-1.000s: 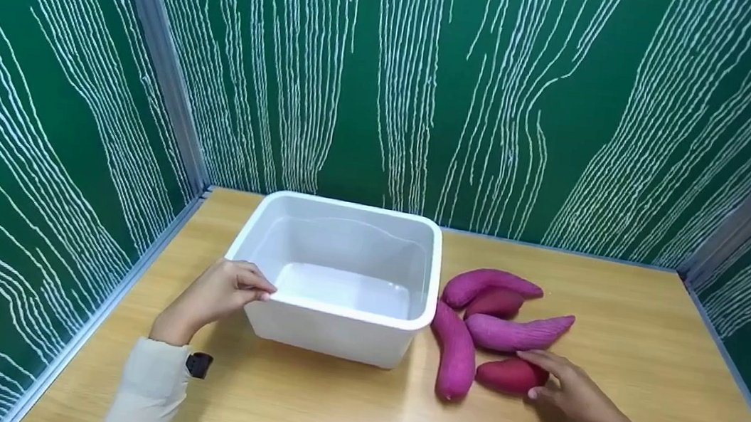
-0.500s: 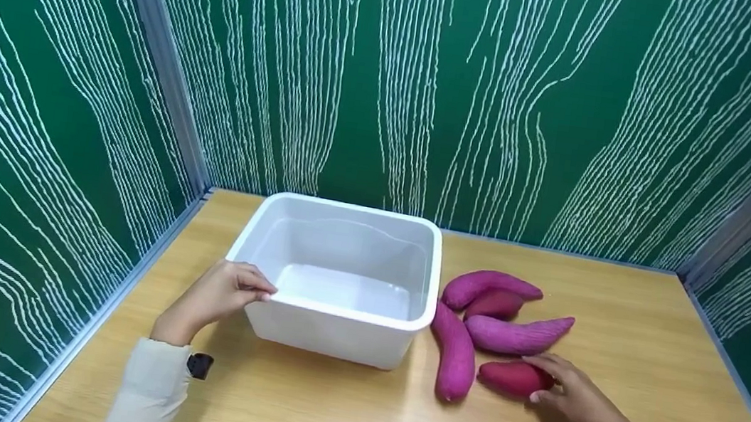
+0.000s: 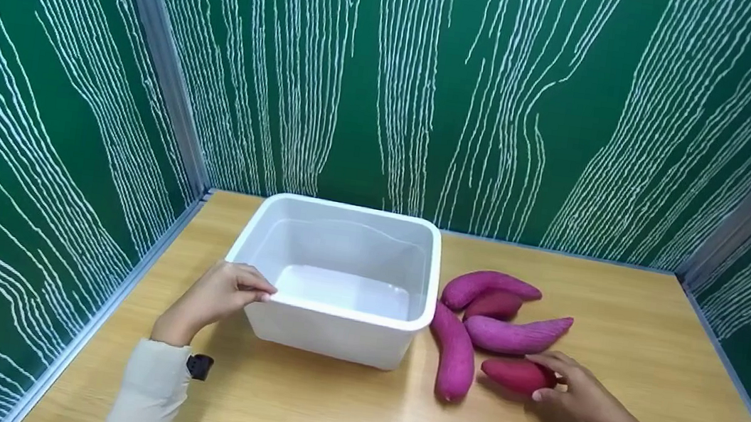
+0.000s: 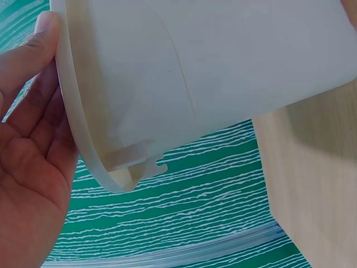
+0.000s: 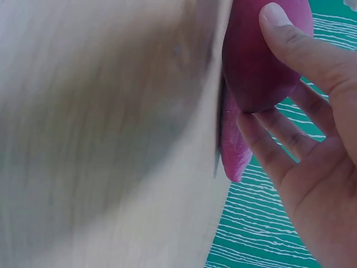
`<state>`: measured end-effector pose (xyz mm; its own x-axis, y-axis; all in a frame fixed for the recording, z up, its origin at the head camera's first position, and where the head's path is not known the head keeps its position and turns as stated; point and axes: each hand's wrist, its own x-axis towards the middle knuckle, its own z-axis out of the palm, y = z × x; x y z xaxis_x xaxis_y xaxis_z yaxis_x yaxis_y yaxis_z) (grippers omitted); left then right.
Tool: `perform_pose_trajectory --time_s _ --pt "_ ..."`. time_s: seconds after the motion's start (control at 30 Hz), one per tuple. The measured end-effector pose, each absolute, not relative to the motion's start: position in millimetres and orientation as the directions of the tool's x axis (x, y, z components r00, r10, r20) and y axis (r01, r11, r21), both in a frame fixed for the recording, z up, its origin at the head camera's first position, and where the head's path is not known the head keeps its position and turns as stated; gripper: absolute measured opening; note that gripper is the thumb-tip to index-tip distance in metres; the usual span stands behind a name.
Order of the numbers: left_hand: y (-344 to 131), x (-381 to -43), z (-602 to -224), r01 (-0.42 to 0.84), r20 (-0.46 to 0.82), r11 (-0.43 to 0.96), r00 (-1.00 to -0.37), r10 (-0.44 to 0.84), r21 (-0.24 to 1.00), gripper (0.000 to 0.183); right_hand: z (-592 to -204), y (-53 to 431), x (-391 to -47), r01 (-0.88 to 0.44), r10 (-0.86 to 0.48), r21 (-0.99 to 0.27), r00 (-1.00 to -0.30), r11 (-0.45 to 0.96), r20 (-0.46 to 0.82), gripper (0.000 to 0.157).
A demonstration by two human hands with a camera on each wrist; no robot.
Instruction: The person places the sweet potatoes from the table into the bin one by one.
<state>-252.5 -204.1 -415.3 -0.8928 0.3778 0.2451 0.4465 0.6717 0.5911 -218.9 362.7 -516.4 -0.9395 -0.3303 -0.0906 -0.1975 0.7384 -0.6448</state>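
Observation:
My left hand [image 3: 211, 298] pinches the near left corner of the white plastic tub [image 3: 332, 331], thumb and fingers on either side of its rim. In the left wrist view the thumb [image 4: 47, 25] lies along that rim. My right hand [image 3: 585, 398] grips a dark red sweet potato [image 3: 513, 374] by its right end, low over the table. In the right wrist view the thumb [image 5: 284, 28] lies on top of the sweet potato [image 5: 254, 67], with the fingers on its other side. A lighter purple sweet potato [image 5: 234, 148] shows behind it.
Right of the tub lie a curved purple sweet potato [image 3: 454, 357], another behind it [image 3: 488, 286], a darker red one [image 3: 494, 304] and a tapered one [image 3: 514, 333]. Green panels [image 3: 589, 108] with white lines enclose the wooden table [image 3: 336, 414].
My right hand has shifted slightly right with the red sweet potato, widening the gap to the curved purple one. The left hand and the tub stay where they were.

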Motion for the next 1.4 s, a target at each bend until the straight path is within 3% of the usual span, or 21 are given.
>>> perform_pose_trajectory --time_s 0.7,1.1,1.4 --pt "-204.3 -250.8 -415.2 0.404 0.21 0.666 -0.911 0.354 0.627 0.013 -485.8 361.0 -221.4 -0.247 -0.357 -0.648 -0.933 0.721 -0.042 0.065" --pt "-204.1 -251.0 -415.7 0.438 0.238 0.646 -0.895 0.377 0.625 0.013 -459.1 352.2 -226.7 -0.357 -0.392 -0.605 -0.917 0.712 0.08 0.054" --pt "-203.9 -251.9 -415.6 0.419 0.215 0.659 -0.903 0.371 0.624 0.014 -440.9 341.4 -235.3 -0.37 -0.4 -0.579 -0.913 0.726 0.081 0.055"
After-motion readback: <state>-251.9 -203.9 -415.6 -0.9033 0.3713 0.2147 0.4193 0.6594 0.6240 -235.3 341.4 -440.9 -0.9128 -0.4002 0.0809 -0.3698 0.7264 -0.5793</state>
